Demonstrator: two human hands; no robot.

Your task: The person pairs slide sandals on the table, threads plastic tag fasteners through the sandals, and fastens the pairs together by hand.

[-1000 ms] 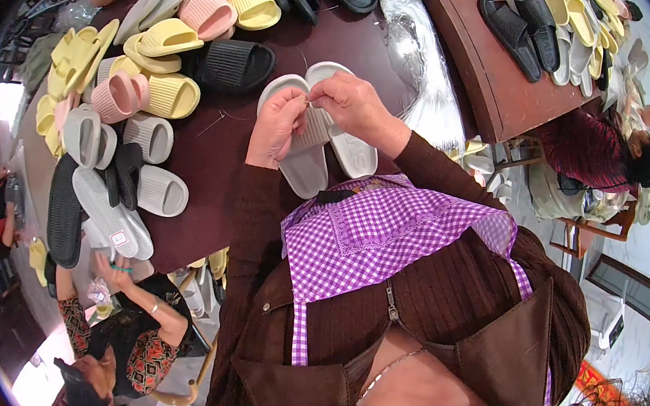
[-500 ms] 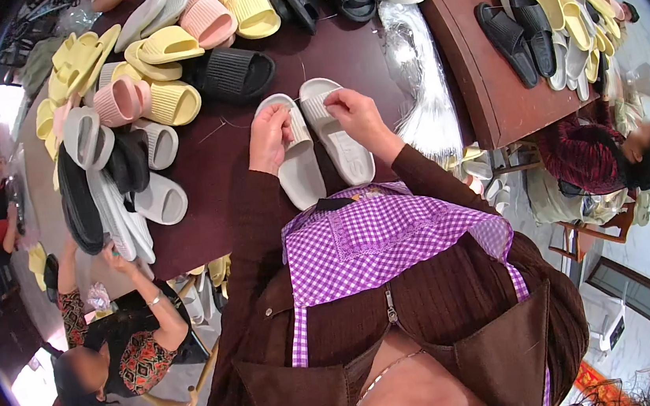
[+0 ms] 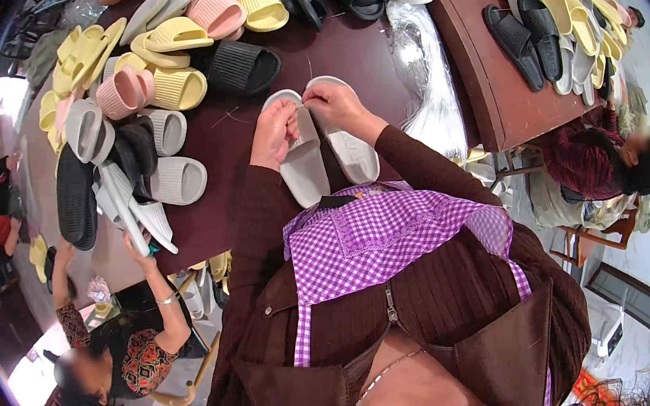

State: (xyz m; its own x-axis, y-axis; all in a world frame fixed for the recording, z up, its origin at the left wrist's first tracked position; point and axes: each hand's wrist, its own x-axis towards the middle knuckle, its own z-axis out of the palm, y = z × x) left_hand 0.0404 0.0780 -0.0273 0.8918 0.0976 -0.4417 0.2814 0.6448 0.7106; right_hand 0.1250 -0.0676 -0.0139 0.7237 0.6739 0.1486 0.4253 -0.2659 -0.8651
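A pair of light grey ribbed slides lies side by side on the dark red table: the left slide (image 3: pixel 305 175) and the right slide (image 3: pixel 357 160), soles toward me. My left hand (image 3: pixel 276 132) is closed in a pinch over the left slide's strap. Over the right slide's strap, my right hand (image 3: pixel 343 111) is closed too, its fingertips meeting the left hand's between the two straps. A thin strand (image 3: pixel 309 67) rises just beyond the fingers. What the fingertips pinch is too small to make out.
A bundle of shiny clear strands (image 3: pixel 430 89) lies to the right. Yellow, pink, grey and black slides (image 3: pixel 244 67) are heaped at left and far side. A second table (image 3: pixel 476 60) holds more slides. At left a co-worker's hand (image 3: pixel 140 250) handles white slides; another person sits right.
My right hand has moved left and its fingertips now meet my left hand's between the straps. The co-worker at left has shifted the white slides.
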